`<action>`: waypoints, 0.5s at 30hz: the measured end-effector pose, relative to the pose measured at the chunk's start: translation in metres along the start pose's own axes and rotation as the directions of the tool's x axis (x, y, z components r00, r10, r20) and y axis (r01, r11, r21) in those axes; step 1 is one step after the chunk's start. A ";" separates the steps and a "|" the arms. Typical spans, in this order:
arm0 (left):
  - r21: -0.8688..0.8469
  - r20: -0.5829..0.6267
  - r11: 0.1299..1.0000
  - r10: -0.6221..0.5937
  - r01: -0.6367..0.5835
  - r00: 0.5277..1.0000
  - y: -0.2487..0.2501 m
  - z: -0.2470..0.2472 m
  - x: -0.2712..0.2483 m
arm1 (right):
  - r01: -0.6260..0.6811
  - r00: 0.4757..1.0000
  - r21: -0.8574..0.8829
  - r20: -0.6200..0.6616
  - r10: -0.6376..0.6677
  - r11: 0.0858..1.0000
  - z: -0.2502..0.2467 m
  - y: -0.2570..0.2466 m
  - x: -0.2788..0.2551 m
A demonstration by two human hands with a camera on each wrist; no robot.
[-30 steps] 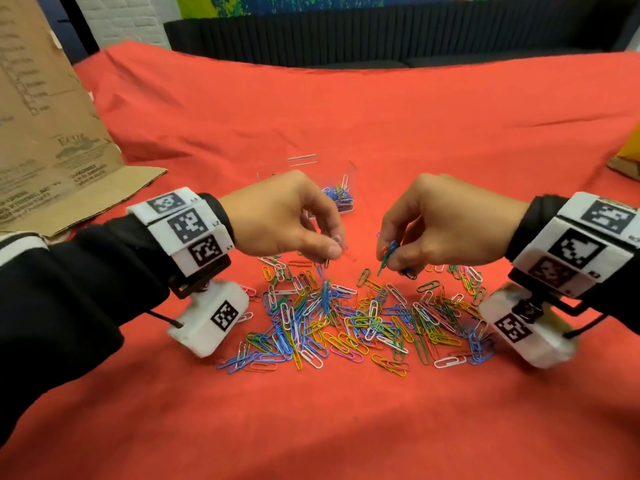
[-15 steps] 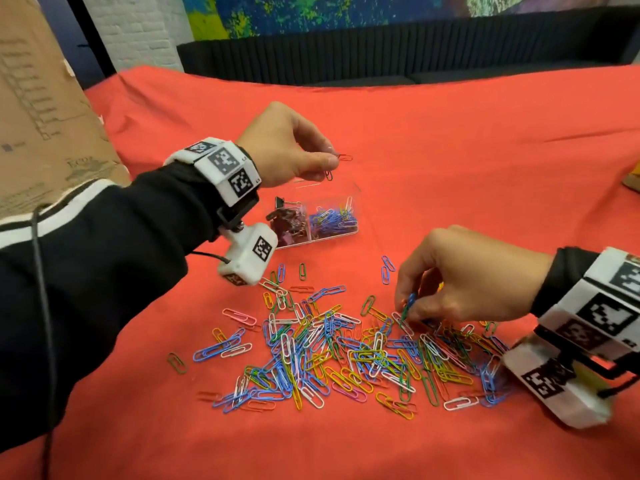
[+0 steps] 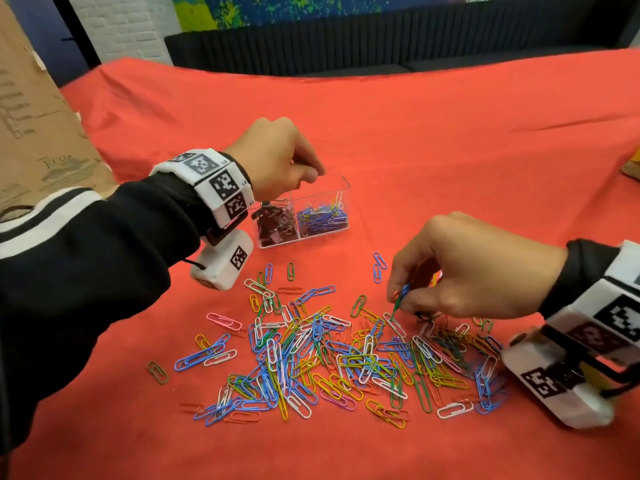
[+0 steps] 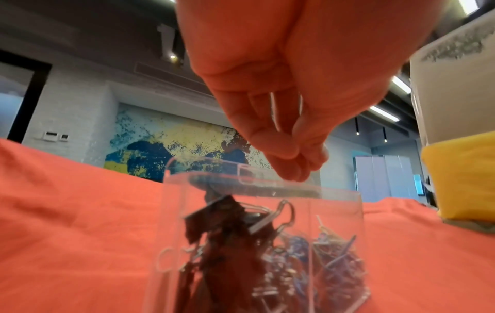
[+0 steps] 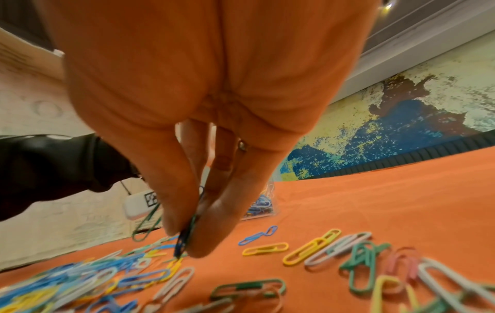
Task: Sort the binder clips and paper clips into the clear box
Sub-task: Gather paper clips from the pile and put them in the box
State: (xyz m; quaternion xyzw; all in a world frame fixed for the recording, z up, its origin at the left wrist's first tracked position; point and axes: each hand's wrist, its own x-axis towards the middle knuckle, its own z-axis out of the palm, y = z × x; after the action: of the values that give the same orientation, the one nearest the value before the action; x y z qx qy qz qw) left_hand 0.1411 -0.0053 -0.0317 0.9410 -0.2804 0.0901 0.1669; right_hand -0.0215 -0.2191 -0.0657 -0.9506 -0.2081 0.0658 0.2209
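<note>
1. Paper clips of coloured wire [image 3: 332,355] — blue, yellow, green, white, pink, orange — lie loose in a wide heap on the red cloth-covered surface [image 3: 450,140], toward its near edge.
2. Beyond the heap, toward the middle of the surface, stands the clear plastic box with two compartments [image 3: 341,188], upright and open at the top.
3. Its left compartment holds dark binder clips with silver wire handles [image 3: 275,221]; its right compartment holds a small pile of sorted paper clips, mostly blue [image 3: 322,216].
4. The left hand [image 3: 277,157] hangs just above the box's left compartment, its fingers bunched together and pointing down. In the left wrist view the fingertips [image 4: 292,169] sit right at the box rim [image 4: 267,188]; a thin silvery wire shows between the fingers, but I cannot tell whether they actually grip it.
5. The right hand [image 3: 467,271] is down at the far right part of the heap, thumb and fingers pressed together round a small bundle of blue and green paper clips [image 3: 401,296]. The right wrist view shows the bundle [image 5: 187,233] pinched upright, its lower end close over the loose clips.
6. A few single blue and green clips [image 3: 379,266] lie apart between the heap and the box.
7. A brown cardboard sheet [image 3: 38,133] stands at the left edge of the surface, and a black ribbed sofa back [image 3: 381,39] runs along beyond the far edge.
</note>
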 end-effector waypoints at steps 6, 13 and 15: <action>0.047 0.077 0.995 0.081 -0.085 0.994 0.005 -0.006 -0.043 | -0.038 0.996 -0.043 -0.078 0.034 0.998 -0.015 0.003 0.006; 0.365 0.475 0.906 0.018 -0.216 0.880 -0.002 -0.005 -0.083 | -0.180 0.978 -0.138 -0.129 0.162 0.974 -0.022 0.017 0.036; 0.391 0.554 0.896 -0.047 -0.210 0.831 -0.007 0.000 -0.091 | -0.181 0.976 -0.143 -0.145 0.161 0.973 -0.026 0.011 0.045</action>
State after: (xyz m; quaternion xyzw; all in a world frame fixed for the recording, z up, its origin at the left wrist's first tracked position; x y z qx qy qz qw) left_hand 0.0702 0.0457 -0.0573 0.9263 -0.3300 -0.1163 -0.1399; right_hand 0.0290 -0.2196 -0.0485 -0.9816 -0.1147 0.0050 0.1529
